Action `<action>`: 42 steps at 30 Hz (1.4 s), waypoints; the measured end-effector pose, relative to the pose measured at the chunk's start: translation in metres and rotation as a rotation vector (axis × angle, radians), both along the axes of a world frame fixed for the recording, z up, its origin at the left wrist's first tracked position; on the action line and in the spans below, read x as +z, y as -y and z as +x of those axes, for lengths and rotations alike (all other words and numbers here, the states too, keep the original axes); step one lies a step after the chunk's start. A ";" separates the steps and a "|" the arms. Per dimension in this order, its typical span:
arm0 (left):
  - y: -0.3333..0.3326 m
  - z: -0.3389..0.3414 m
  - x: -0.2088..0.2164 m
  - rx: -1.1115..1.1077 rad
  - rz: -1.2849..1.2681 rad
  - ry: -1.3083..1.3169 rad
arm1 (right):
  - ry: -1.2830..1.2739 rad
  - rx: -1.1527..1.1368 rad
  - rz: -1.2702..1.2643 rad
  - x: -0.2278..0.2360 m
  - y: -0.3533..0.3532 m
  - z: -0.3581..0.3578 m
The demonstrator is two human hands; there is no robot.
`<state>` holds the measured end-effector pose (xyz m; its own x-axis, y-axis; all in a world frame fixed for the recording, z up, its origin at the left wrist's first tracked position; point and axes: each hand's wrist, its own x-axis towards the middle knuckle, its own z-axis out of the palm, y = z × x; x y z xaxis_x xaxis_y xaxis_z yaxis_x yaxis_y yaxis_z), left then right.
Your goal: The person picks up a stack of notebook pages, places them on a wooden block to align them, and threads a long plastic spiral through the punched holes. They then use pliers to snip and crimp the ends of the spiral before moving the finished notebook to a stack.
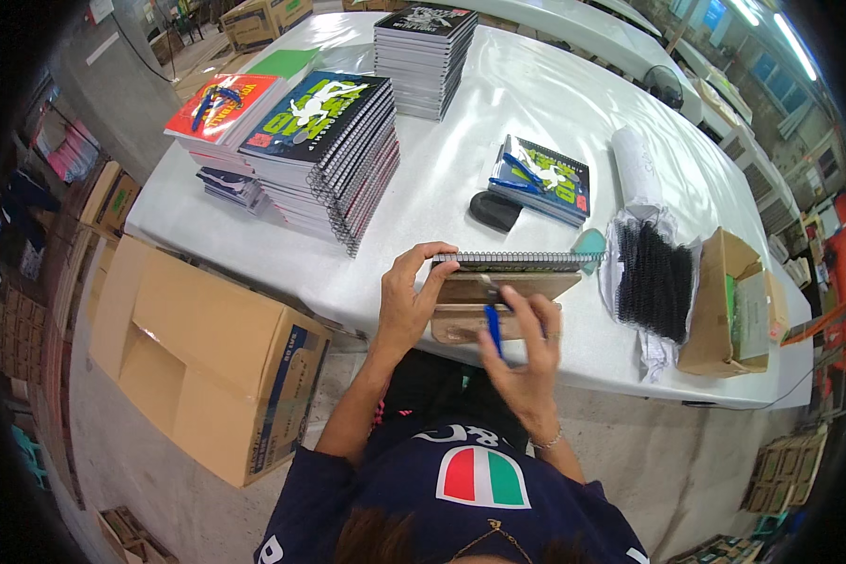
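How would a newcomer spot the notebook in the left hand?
Start from the big white table and go to its near edge, in front of the person. There the left hand grips the left end of a coil-bound notebook, just beyond a wooden block. Unlike the stacked notebooks, it is hand-held.

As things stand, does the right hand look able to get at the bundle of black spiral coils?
Probably yes: only white tabletop lies between the right hand and the exposed black spiral coils, though the blue-handled tool it holds would likely need setting down.
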<state>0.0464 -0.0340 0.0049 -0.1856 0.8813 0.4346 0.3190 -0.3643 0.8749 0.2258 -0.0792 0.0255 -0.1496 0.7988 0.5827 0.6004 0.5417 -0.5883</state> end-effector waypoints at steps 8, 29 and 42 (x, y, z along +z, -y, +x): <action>0.006 0.002 0.009 -0.054 -0.047 0.156 | -0.041 0.030 0.045 -0.016 -0.011 -0.039; 0.009 -0.009 0.030 -0.041 0.079 -0.118 | 0.039 -0.226 -0.119 -0.060 -0.037 0.121; -0.086 -0.219 0.120 0.479 0.214 0.271 | 0.283 -0.412 -0.107 -0.102 -0.042 0.155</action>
<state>-0.1728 0.0522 0.1251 -0.6702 0.5701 0.4751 0.2669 -0.4121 0.8711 0.3808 -0.0371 -0.0762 0.0502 0.8778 0.4764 0.8951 0.1721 -0.4114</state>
